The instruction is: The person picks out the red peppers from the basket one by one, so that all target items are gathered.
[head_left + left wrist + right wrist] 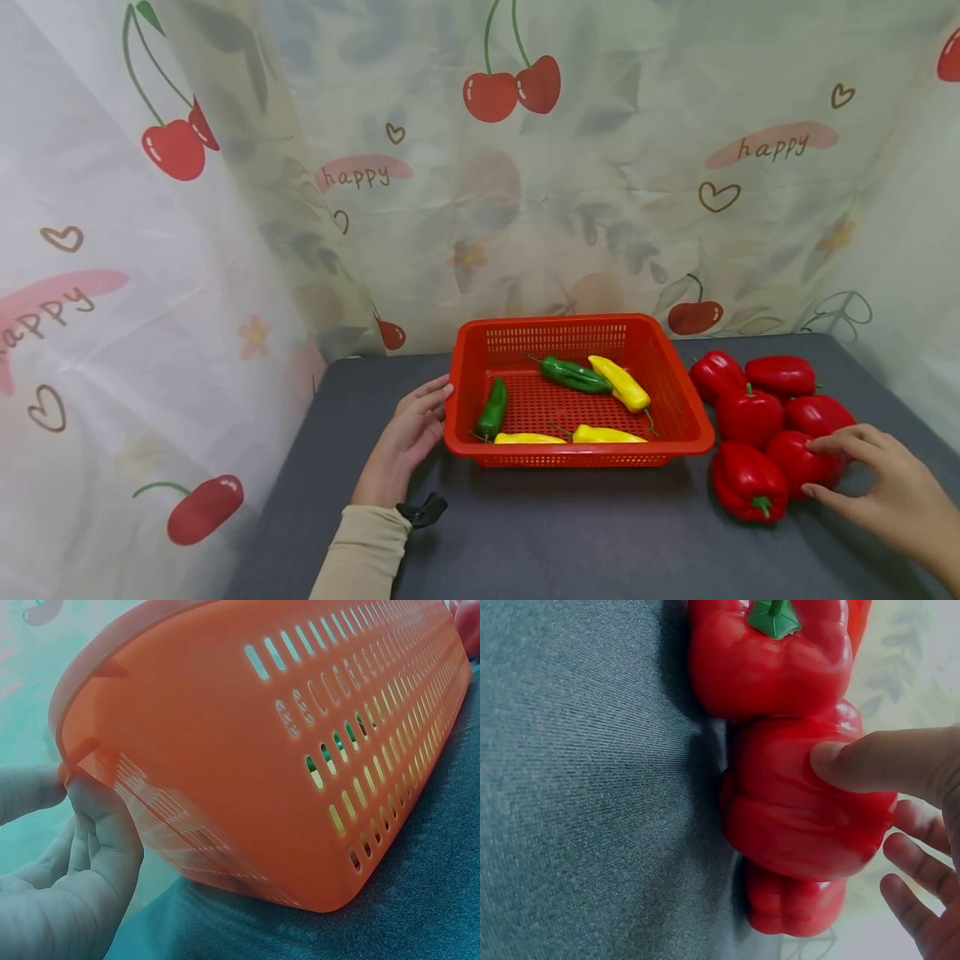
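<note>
A red plastic basket point(581, 450) stands on the table, with green peppers point(576, 375) and yellow peppers point(619, 383) lying inside. My left hand point(408, 437) holds its left side. In the left wrist view the thumb and fingers of that hand point(97, 832) pinch the basket rim point(64, 712). To the right of the basket, my right hand point(881, 479) has its thumb and index finger on a red bell pepper point(798, 458). The right wrist view shows the thumb on this pepper's side point(795, 802), while the other fingertips sit partly behind it.
Several more red bell peppers crowd around the held one, including one point(750, 483) in front and another point(748, 415) close to the basket's right side. A dark grey cloth point(540, 533) covers the table. Printed curtains point(555, 208) hang behind it and at both sides.
</note>
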The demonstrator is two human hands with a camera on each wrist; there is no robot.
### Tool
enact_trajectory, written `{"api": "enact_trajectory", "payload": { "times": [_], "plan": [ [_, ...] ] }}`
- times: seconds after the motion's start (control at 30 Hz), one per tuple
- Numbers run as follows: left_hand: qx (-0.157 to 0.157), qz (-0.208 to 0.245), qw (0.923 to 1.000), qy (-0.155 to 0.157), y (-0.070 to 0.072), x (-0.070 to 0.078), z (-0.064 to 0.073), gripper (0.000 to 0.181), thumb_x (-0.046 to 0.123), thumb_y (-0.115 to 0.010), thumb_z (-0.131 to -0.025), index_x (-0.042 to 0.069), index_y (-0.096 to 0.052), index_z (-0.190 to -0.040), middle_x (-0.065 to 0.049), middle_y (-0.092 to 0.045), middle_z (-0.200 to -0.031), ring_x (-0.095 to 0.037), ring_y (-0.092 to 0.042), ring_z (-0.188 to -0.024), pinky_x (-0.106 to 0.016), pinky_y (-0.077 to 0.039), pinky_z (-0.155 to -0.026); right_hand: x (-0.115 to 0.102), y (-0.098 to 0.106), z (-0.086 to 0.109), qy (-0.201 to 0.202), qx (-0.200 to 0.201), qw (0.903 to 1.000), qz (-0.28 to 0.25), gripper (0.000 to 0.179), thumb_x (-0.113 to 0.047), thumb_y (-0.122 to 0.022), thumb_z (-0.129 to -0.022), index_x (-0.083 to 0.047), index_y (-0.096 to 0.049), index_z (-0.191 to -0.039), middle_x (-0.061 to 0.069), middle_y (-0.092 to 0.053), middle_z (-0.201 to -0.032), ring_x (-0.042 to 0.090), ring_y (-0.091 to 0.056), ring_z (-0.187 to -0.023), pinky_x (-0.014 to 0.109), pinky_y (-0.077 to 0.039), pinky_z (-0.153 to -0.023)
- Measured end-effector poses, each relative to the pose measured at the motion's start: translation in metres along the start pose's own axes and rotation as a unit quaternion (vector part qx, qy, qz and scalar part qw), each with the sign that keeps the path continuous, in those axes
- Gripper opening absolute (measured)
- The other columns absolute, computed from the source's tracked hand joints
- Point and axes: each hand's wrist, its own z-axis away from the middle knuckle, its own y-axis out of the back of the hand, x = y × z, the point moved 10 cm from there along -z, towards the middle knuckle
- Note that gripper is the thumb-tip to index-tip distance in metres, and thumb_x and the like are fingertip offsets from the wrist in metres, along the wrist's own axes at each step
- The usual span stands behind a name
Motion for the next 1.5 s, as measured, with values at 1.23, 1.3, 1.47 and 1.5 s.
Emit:
{"api": "enact_trajectory", "payload": {
  "times": [1.23, 1.3, 1.47, 1.5],
  "plan": [
    [0.008, -0.023, 0.9997, 0.008, 0.001, 0.003, 0.006, 0.047, 0.017, -0.065, -0.106, 0.005, -0.056, -0.151, -0.014, -0.060, -0.151, -0.021, -0.070, -0.109, -0.035, -0.063, -0.094, 0.003, 0.002, -0.013, -0.044, -0.002, 0.9969, -0.065, 0.035, -0.006, -0.099, -0.068, -0.017, -0.076, -0.093, -0.008, -0.059, -0.100, -0.017, -0.050, -0.085, 0.001, -0.044, -0.066],
    [0.010, -0.030, 0.9995, 0.008, 0.000, 0.004, 0.007, 0.046, 0.017, -0.066, -0.106, 0.005, -0.058, -0.149, -0.014, -0.062, -0.149, -0.021, -0.070, -0.107, -0.035, -0.063, -0.093, -0.001, 0.000, -0.018, -0.051, -0.010, 0.9963, -0.068, 0.033, -0.009, -0.098, -0.071, -0.019, -0.076, -0.093, -0.008, -0.060, -0.101, -0.016, -0.050, -0.085, 0.002, -0.044, -0.065],
    [0.010, -0.034, 0.9994, 0.006, -0.002, 0.007, 0.008, 0.044, 0.015, -0.065, -0.106, 0.003, -0.058, -0.148, -0.011, -0.068, -0.139, -0.020, -0.072, -0.101, -0.034, -0.064, -0.089, -0.013, -0.001, -0.030, -0.050, -0.022, 0.9955, -0.078, 0.030, -0.013, -0.097, -0.075, -0.023, -0.075, -0.092, -0.009, -0.059, -0.103, -0.014, -0.050, -0.087, 0.003, -0.045, -0.067],
    [0.011, -0.033, 0.9994, 0.006, -0.003, 0.007, 0.008, 0.044, 0.014, -0.065, -0.106, 0.003, -0.058, -0.148, -0.010, -0.069, -0.137, -0.020, -0.072, -0.101, -0.034, -0.064, -0.088, -0.015, -0.001, -0.032, -0.046, -0.023, 0.9954, -0.081, 0.029, -0.013, -0.097, -0.076, -0.023, -0.075, -0.092, -0.011, -0.058, -0.103, -0.015, -0.050, -0.088, 0.003, -0.045, -0.068]
  ]
}}
